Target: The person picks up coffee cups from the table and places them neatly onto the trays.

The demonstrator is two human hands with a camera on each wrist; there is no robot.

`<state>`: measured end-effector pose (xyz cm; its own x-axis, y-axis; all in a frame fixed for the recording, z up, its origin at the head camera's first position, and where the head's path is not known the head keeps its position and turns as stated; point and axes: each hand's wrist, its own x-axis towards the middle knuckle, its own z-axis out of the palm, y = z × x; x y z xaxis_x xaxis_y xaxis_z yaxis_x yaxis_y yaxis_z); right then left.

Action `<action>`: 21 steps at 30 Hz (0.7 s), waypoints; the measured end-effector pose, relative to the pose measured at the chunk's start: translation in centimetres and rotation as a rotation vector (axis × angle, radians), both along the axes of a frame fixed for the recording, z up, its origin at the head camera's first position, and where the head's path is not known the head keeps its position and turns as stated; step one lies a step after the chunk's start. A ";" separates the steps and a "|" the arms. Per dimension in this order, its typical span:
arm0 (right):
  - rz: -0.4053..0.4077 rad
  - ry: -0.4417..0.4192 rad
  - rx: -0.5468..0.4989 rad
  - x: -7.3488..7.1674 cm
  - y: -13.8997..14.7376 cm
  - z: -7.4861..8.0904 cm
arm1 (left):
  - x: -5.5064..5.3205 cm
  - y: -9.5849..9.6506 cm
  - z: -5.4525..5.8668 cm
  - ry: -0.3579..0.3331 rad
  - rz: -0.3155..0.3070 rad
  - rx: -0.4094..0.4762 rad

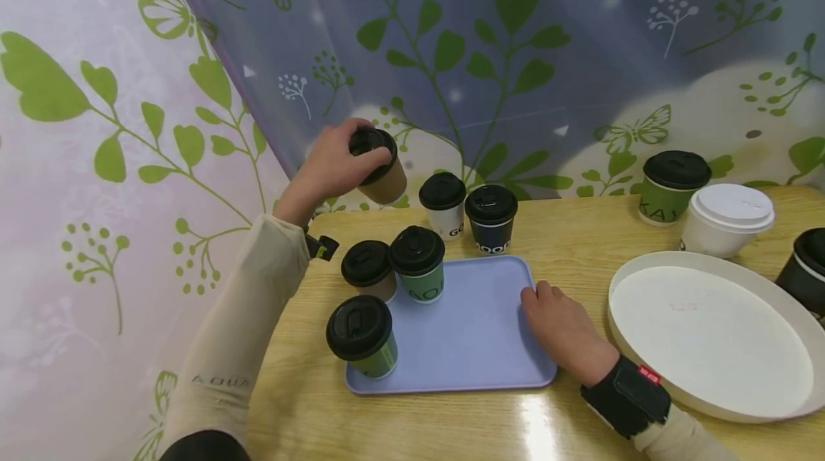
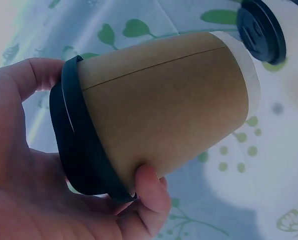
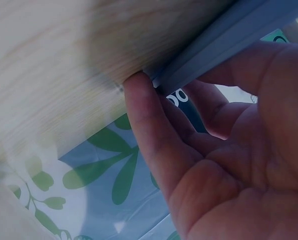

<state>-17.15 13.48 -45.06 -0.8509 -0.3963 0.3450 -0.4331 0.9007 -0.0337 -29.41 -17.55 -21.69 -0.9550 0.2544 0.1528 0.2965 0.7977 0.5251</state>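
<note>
My left hand holds a brown paper coffee cup by its black lid, raised over the table and tilted. In the left wrist view, thumb and fingers reach round the lid of that cup. My right hand pinches the right rim of a lilac tray; the right wrist view shows the tray edge between thumb and fingers. A green cup stands on the tray, another green cup at its front left, and a brown cup along its left side.
Behind the tray stand a white cup and a navy cup, both black-lidded. At right lies a large round white tray, with a green cup, a white-lidded cup and a black cup around it. A patterned curtain hangs behind the table.
</note>
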 end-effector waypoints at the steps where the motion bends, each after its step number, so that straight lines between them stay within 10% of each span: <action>1: -0.001 0.001 0.000 0.0 0.0 0.0 | 0.2 0.1 0.1 0.006 -0.013 -0.003; 21: -0.012 -0.032 0.007 -0.1 0.0 0.0 | 5.9 2.5 1.7 0.018 -0.195 -0.111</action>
